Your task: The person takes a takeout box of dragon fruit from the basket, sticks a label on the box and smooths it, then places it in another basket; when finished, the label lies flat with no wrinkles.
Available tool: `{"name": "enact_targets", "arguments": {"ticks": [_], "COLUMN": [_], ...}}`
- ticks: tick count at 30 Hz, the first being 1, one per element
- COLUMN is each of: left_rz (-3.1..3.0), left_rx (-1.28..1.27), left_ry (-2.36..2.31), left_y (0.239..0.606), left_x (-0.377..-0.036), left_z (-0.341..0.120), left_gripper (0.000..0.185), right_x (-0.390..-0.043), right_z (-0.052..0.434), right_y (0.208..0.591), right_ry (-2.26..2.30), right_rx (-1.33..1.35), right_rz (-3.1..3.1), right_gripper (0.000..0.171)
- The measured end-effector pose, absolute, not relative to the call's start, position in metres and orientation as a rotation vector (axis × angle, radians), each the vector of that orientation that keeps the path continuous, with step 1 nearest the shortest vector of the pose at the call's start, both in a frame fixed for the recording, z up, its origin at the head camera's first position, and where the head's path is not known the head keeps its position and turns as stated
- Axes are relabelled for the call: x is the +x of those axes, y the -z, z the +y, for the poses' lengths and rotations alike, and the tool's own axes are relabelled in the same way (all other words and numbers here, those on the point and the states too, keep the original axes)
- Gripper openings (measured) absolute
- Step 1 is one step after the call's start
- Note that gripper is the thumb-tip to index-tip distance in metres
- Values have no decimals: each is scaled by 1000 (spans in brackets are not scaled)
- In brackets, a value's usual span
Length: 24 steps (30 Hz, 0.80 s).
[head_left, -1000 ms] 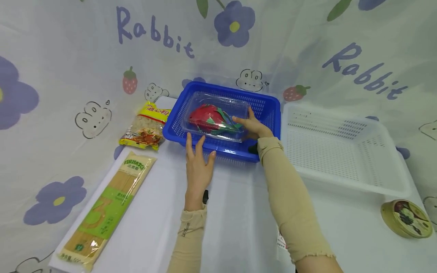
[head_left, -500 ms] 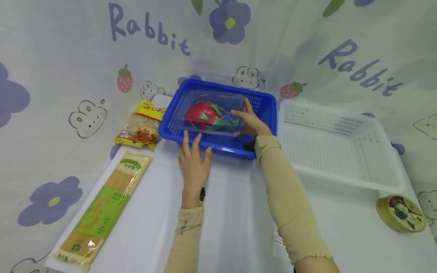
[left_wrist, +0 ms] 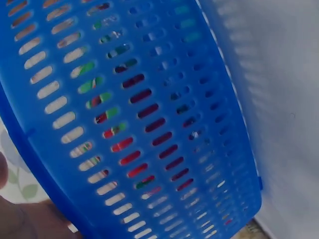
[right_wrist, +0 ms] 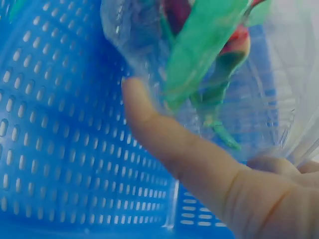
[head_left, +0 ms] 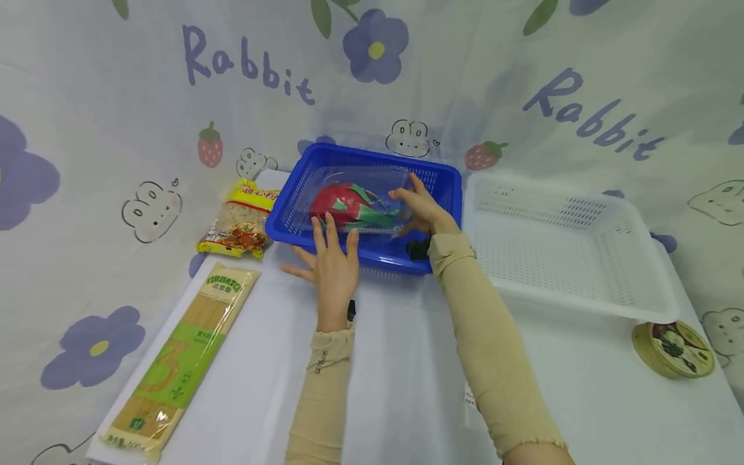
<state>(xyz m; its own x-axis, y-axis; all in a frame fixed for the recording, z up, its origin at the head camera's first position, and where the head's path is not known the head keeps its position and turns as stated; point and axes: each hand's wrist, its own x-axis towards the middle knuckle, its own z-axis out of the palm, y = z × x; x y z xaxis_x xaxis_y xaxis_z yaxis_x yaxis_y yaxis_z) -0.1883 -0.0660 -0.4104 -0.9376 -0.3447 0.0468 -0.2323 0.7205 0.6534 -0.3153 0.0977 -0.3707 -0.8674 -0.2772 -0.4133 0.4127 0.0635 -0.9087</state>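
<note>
A clear plastic box (head_left: 372, 175) with a red and green dragon fruit (head_left: 337, 201) inside sits in the blue basket (head_left: 380, 259). My right hand (head_left: 423, 210) grips the box's right end, thumb and fingers on its side, reaching down into the basket. Through the right wrist view, the green leaves show behind the clear wall beside my thumb (right_wrist: 169, 144). My left hand (head_left: 334, 265) has its fingers spread over the basket's front rim, with the fingertips at the box's near edge. The left wrist view shows the basket's slotted wall, with red and green behind the slots.
Right of the blue basket stands a white basket (head_left: 558, 258), with a round gold tin (head_left: 673, 350) in front of it. To the left lie a yellow-ended food bag (head_left: 238, 223) and a long noodle pack (head_left: 180, 361). A white paper label (head_left: 473, 407) lies partly under the right forearm.
My left hand has moved forward over the basket's rim, its fingertips reaching the box's near edge. The right hand keeps its hold on the box's right end. The head view has shifted slightly.
</note>
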Motion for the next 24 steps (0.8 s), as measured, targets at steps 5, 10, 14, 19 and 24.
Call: {"name": "enact_targets", "arguments": {"ticks": [5, 10, 14, 19, 24], "left_rz": [-2690, -2572, -2493, -2493, -2483], "left_rx": [559, 556, 419, 257, 100], "left_ry": [1027, 1048, 1085, 1111, 1184], "left_y": [405, 400, 398, 390, 380], "left_x": [-186, -183, -184, -187, -189], "left_z": [-61, -60, -63, -66, -69], "left_gripper": [78, 84, 80, 72, 66], "right_x": [-303, -291, -281, -265, -246], "right_z": [106, 117, 130, 150, 167], "right_y": [360, 349, 344, 339, 336], "right_ry": [1865, 1830, 1866, 1949, 1993], "right_rx": [80, -5, -33, -50, -93], "right_rz": [1921, 2017, 2033, 2030, 2044], "right_gripper": [89, 88, 86, 84, 82]}}
